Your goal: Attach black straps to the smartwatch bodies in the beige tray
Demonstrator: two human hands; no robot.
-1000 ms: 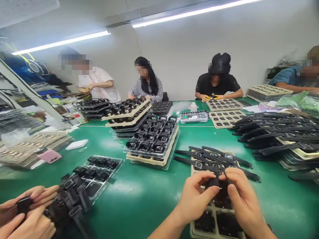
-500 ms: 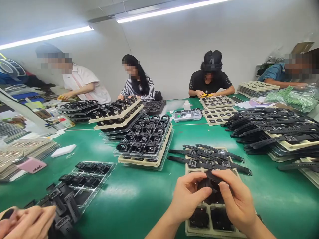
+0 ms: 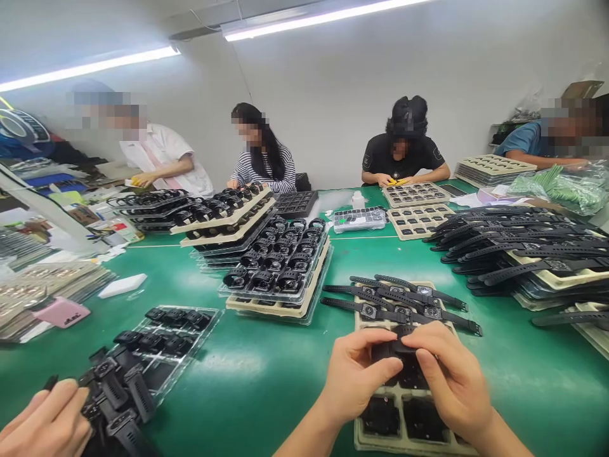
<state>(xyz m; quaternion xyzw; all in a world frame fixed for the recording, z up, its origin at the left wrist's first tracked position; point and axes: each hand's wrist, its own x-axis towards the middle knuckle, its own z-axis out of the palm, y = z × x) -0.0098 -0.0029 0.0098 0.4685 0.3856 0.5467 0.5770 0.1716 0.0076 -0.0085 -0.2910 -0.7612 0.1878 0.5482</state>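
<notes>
Holds a curved black watch strap (image 3: 404, 332) between four and five o'clock, in the narrow fingertip pinch of left hand (image 3: 358, 374) and right hand (image 3: 451, 374), over a moulded cream tray (image 3: 375, 443), with long perforated bands (image 3: 341, 306) across its twelve o'clock end and a clear plastic tray (image 3: 266, 294) of looped watches (image 3: 261, 280) at its ten.

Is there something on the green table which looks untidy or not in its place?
Yes, slightly. At the lower left, black watches lie in a loose heap, crossing at different angles, at the near end of a clear tray where other watches sit in rows.
</notes>
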